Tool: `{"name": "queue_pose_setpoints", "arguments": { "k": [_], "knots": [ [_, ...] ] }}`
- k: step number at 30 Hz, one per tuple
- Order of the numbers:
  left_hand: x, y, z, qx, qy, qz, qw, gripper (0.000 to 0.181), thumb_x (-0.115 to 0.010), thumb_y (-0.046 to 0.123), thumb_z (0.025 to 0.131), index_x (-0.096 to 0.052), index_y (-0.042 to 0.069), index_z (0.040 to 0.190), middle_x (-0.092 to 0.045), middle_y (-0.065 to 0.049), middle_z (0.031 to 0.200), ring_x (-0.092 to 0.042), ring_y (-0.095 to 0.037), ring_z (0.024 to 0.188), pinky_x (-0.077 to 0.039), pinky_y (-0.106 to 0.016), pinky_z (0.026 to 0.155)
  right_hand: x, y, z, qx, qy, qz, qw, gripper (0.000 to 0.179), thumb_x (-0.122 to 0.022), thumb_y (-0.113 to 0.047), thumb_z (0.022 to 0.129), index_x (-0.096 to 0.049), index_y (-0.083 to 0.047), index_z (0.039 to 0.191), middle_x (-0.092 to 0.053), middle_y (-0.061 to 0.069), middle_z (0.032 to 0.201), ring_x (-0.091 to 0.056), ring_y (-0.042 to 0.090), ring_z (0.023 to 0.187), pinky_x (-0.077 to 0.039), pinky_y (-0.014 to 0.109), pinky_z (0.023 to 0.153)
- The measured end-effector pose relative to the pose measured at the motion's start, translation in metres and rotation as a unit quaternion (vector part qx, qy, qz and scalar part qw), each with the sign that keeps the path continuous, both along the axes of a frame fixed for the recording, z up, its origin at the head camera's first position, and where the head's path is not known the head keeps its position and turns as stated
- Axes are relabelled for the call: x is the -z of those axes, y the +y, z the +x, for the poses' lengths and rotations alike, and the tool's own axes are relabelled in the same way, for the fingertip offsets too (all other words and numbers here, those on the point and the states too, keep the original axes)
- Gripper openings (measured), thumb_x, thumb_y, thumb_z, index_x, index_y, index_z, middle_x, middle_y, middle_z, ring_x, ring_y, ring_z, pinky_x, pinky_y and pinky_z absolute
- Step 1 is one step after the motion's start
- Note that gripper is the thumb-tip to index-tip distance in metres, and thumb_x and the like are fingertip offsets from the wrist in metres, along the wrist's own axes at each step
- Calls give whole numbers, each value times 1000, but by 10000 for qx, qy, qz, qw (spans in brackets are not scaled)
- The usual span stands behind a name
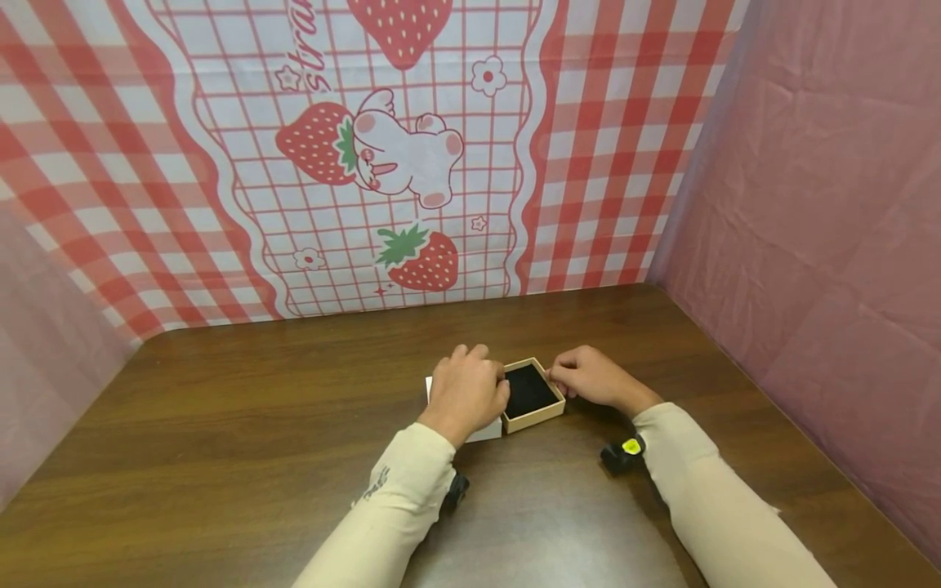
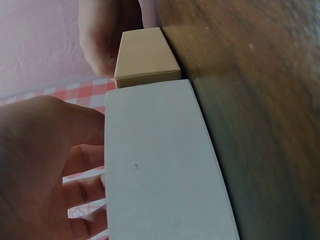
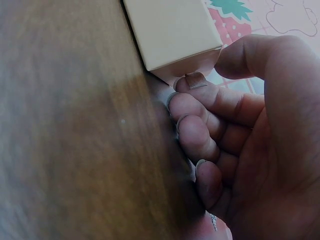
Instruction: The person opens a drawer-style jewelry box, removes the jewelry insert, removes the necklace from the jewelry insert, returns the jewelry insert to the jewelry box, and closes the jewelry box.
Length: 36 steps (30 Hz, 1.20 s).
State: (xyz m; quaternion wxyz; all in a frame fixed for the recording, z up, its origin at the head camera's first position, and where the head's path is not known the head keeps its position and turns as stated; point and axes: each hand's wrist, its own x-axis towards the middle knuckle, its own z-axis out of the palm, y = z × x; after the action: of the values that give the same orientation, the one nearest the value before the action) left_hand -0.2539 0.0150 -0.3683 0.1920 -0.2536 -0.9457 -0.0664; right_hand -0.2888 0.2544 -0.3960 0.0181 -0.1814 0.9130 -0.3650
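Note:
A cardboard drawer [image 1: 532,420], tan with a black lining [image 1: 529,390], stands on the table beside a white box sleeve [image 2: 155,160]. Its left end meets the sleeve's right end. My left hand [image 1: 470,388] lies over the sleeve and covers most of it in the head view; in the left wrist view its bent fingers [image 2: 82,192] reach over the sleeve's upper edge. At the drawer's right end, my right hand [image 1: 591,377] holds on with thumb and index finger, a small brown tab [image 3: 196,80] by the index fingertip. Its other fingers are curled below.
The brown wooden table [image 1: 220,457] stretches out around the box. Behind it hangs a red and white checked cloth [image 1: 610,163] with strawberries, and pink cloth [image 1: 831,180] hangs at both sides. A dark wrist camera [image 1: 617,459] sits under the right forearm.

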Motion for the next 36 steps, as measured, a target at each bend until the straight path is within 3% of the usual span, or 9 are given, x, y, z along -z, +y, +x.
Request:
{"name": "queue_pose_setpoints", "arguments": {
  "k": [5, 13, 18, 29, 36],
  "knots": [
    [-1, 0, 0, 0, -21, 43, 10000, 14, -67, 33, 88, -78, 24, 86, -63, 2, 88, -58, -23, 82, -50, -40, 65, -1, -1, 1, -24, -29, -28, 10000, 31, -60, -17, 94, -63, -12, 64, -55, -2, 59, -51, 13, 56, -41, 28, 55],
    [-1, -2, 1, -71, -51, 106, 9999, 24, -66, 35, 91, -75, 18, 105, -68, -2, 98, -61, -25, 87, -51, -41, 70, -3, -2, 2, -47, -40, -80, 9999, 31, -61, -16, 94, -63, -11, 63, -55, -2, 58, -51, 13, 55, -41, 28, 55],
    [-2, -3, 2, -120, -56, 114, 9998, 29, -65, 36, 91, -74, 15, 109, -68, -6, 98, -62, -27, 87, -52, -42, 70, -4, -3, 2, -55, -23, -69, 10000, 31, -61, -17, 94, -63, -12, 63, -55, -2, 58, -51, 13, 55, -41, 27, 55],
    [-1, -15, 6, -1, 195, 188, 9996, 23, -67, 34, 91, -76, 14, 97, -67, -5, 91, -61, -25, 81, -53, -41, 64, -1, -2, 0, -97, 100, 19, 9999, 32, -61, -17, 94, -62, -13, 63, -54, -3, 57, -51, 12, 55, -40, 28, 55],
    [0, -15, 6, 84, 289, 198, 9994, 22, -67, 34, 90, -77, 15, 98, -67, -5, 91, -62, -26, 83, -52, -42, 67, 0, 2, 0, -115, 102, 38, 9999, 32, -60, -16, 95, -61, -14, 63, -55, -3, 59, -52, 13, 56, -42, 27, 55]
  ]
}}
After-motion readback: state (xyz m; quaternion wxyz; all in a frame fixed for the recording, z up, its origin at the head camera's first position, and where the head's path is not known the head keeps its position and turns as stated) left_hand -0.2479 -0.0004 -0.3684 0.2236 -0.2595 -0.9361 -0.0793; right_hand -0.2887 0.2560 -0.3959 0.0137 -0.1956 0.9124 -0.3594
